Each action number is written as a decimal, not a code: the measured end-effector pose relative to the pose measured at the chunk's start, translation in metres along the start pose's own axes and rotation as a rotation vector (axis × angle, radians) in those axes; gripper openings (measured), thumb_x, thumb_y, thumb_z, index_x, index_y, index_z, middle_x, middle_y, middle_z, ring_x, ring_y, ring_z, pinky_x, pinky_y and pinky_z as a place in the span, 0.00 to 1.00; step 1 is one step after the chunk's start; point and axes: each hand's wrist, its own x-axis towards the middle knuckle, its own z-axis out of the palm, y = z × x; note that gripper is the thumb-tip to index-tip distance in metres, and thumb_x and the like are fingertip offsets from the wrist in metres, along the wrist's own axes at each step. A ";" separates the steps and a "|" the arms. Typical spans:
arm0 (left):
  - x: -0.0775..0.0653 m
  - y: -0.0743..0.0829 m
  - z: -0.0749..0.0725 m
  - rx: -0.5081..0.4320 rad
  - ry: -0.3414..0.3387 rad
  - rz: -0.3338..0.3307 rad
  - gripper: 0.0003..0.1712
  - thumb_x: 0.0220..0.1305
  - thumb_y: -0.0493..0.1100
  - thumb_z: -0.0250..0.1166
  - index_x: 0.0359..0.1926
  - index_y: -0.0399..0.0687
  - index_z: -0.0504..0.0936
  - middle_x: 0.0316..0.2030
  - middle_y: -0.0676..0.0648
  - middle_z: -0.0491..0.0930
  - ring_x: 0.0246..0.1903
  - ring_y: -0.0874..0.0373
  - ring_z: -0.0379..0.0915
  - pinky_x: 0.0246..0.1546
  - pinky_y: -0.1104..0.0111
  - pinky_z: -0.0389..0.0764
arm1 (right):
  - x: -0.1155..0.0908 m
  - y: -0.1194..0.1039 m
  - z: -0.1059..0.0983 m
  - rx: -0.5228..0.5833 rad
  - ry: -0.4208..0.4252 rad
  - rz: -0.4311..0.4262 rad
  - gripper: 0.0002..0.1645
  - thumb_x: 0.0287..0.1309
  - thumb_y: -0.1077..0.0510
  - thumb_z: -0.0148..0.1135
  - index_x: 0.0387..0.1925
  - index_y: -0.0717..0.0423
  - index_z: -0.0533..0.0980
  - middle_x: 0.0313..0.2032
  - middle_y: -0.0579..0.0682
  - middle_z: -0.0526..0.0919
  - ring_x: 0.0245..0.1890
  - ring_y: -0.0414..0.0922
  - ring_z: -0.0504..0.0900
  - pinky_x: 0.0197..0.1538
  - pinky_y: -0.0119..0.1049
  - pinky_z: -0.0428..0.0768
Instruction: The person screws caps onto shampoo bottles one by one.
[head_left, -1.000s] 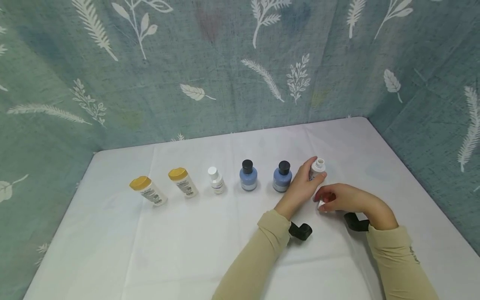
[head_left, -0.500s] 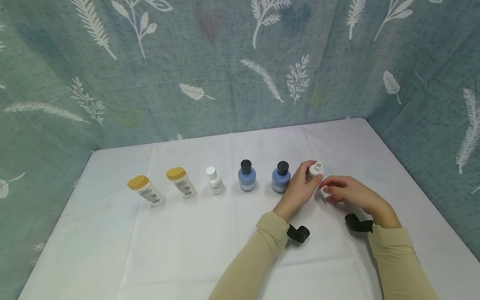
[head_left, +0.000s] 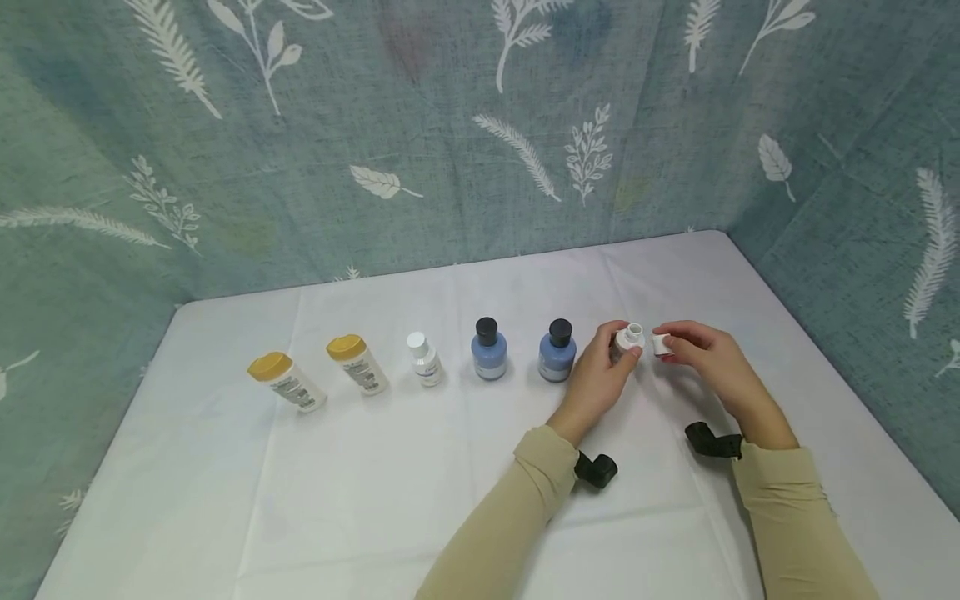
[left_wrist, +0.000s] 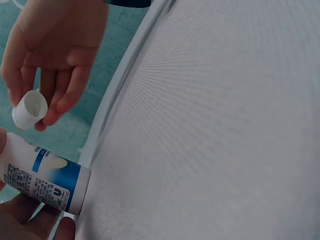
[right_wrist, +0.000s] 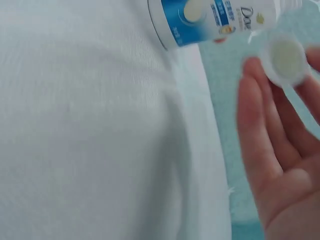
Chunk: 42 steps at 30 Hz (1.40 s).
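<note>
My left hand (head_left: 592, 383) grips a small white Dove bottle (head_left: 632, 340) with a blue label band. The bottle's mouth is uncovered. It stands about upright, its base at the tabletop in the left wrist view, where the printed label (left_wrist: 47, 172) shows. Just to its right, my right hand (head_left: 712, 362) pinches a white screw cap (head_left: 662, 344) between thumb and fingers. The cap is apart from the bottle neck. In the right wrist view the hollow underside of the cap (right_wrist: 286, 60) faces the camera.
Left of my hands, in a row, stand two blue bottles (head_left: 557, 360) (head_left: 489, 358) with black caps, a capped white bottle (head_left: 426, 362), and two white bottles (head_left: 360, 367) (head_left: 288, 383) with yellow caps. A white cloth (head_left: 360, 500) covers the table. Patterned green fabric (head_left: 300, 167) hangs behind.
My right hand has risen from the tabletop with the cap and moved up and slightly right, beside the bottle's mouth. My left hand keeps hold of the bottle in nearly the same place.
</note>
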 end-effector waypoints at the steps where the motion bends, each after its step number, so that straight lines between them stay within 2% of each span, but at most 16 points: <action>1: 0.000 -0.001 0.000 0.002 -0.005 0.006 0.22 0.65 0.53 0.55 0.59 0.59 0.65 0.53 0.53 0.75 0.51 0.66 0.70 0.52 0.70 0.70 | 0.000 -0.001 0.001 0.011 0.029 -0.015 0.24 0.65 0.49 0.50 0.55 0.62 0.71 0.52 0.55 0.73 0.41 0.31 0.78 0.44 0.24 0.77; 6: 0.000 -0.003 -0.002 -0.013 -0.041 0.035 0.22 0.67 0.53 0.53 0.60 0.57 0.64 0.53 0.53 0.75 0.51 0.67 0.69 0.53 0.71 0.70 | -0.001 -0.005 0.005 0.081 0.140 -0.059 0.24 0.65 0.50 0.51 0.58 0.57 0.70 0.52 0.54 0.73 0.40 0.34 0.79 0.45 0.21 0.75; 11: -0.001 -0.003 -0.004 -0.046 -0.072 0.016 0.23 0.67 0.54 0.52 0.61 0.58 0.64 0.53 0.54 0.74 0.51 0.68 0.68 0.53 0.71 0.70 | -0.002 -0.011 0.011 0.145 0.213 -0.083 0.23 0.63 0.51 0.54 0.57 0.56 0.71 0.49 0.46 0.73 0.40 0.34 0.79 0.46 0.22 0.75; 15: -0.001 -0.003 -0.006 -0.061 -0.069 0.008 0.23 0.66 0.54 0.53 0.61 0.60 0.65 0.53 0.55 0.74 0.50 0.68 0.69 0.52 0.72 0.70 | 0.000 -0.016 0.015 0.216 0.243 -0.122 0.23 0.61 0.54 0.57 0.56 0.58 0.71 0.49 0.50 0.75 0.42 0.38 0.80 0.46 0.23 0.76; 19: -0.001 -0.002 -0.007 -0.066 -0.065 0.033 0.23 0.66 0.53 0.54 0.61 0.61 0.67 0.52 0.57 0.75 0.48 0.69 0.69 0.51 0.73 0.70 | 0.001 -0.020 0.018 0.259 0.256 -0.153 0.23 0.60 0.56 0.58 0.55 0.60 0.72 0.48 0.55 0.75 0.43 0.39 0.79 0.47 0.23 0.76; 27: 0.001 -0.002 -0.008 -0.011 -0.072 0.036 0.24 0.66 0.56 0.52 0.63 0.65 0.66 0.56 0.56 0.72 0.52 0.66 0.68 0.53 0.70 0.69 | 0.001 -0.028 0.028 0.222 0.277 -0.199 0.22 0.59 0.58 0.58 0.56 0.60 0.73 0.48 0.42 0.80 0.43 0.36 0.77 0.45 0.21 0.75; 32: 0.001 -0.004 -0.008 0.007 -0.071 0.038 0.24 0.67 0.56 0.51 0.64 0.68 0.64 0.55 0.55 0.73 0.49 0.66 0.69 0.50 0.70 0.71 | 0.001 -0.029 0.034 0.160 0.301 -0.183 0.22 0.59 0.57 0.59 0.56 0.55 0.73 0.47 0.36 0.79 0.43 0.35 0.75 0.41 0.20 0.74; 42: -0.002 -0.002 -0.009 0.036 -0.093 0.009 0.30 0.66 0.59 0.49 0.67 0.58 0.62 0.61 0.54 0.68 0.58 0.60 0.65 0.58 0.65 0.67 | 0.001 -0.026 0.039 0.066 0.270 -0.170 0.21 0.60 0.55 0.58 0.55 0.50 0.74 0.52 0.43 0.78 0.47 0.33 0.74 0.44 0.19 0.74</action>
